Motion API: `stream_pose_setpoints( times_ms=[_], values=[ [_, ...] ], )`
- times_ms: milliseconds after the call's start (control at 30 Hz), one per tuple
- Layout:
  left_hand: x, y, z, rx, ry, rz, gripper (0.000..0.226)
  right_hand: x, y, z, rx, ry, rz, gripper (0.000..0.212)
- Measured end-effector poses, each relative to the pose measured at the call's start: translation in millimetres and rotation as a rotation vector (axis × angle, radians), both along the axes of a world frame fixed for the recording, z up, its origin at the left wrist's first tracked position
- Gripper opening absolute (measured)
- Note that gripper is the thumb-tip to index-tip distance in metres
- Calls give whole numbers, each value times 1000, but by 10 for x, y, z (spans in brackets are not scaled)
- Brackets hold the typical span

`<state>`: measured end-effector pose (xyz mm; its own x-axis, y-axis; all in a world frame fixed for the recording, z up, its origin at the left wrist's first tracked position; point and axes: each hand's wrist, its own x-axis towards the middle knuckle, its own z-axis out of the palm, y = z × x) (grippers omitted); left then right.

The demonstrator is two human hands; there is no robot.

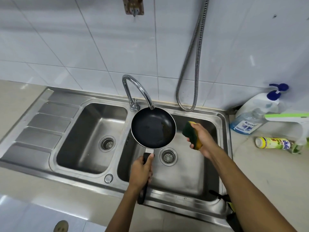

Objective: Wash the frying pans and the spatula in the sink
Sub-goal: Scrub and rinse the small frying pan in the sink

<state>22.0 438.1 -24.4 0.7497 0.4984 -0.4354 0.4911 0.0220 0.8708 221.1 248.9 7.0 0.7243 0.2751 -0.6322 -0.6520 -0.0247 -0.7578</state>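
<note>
White-tiled wall, steel double sink [224, 131]: left hand [142, 169] grips small black non-stick frying pan [153, 127] by its handle under dry tap [138, 91], right hand [200, 139] clutches green-yellow sponge [192, 135] — scrubbing likely next, needing water.

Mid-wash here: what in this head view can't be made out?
Head view:
- Black item at the sink's near right corner: largely behind the right forearm; spatula or handle, unclear.
- Frying pan underside: faces away from camera.
- Green-white tool: cut off by right edge.
- Lying bottle label: too blurred.
</note>
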Motion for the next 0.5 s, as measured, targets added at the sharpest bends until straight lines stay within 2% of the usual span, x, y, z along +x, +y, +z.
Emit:
stream_pose_setpoints(
  times_ms=[100, 200, 500],
  values=[
    [-16, 57, 6, 21, 1, 18, 44, -41, 84, -152, -425, -237, 33, 32],
    [-45, 98, 8, 20, -11, 33, 44, -80, 165, -242, -691, -402, 170, 46],
    [-84, 55, 70, -13, -40, 12, 43, -181, 284, -361, -897, -493, 122, 41]
  ],
)
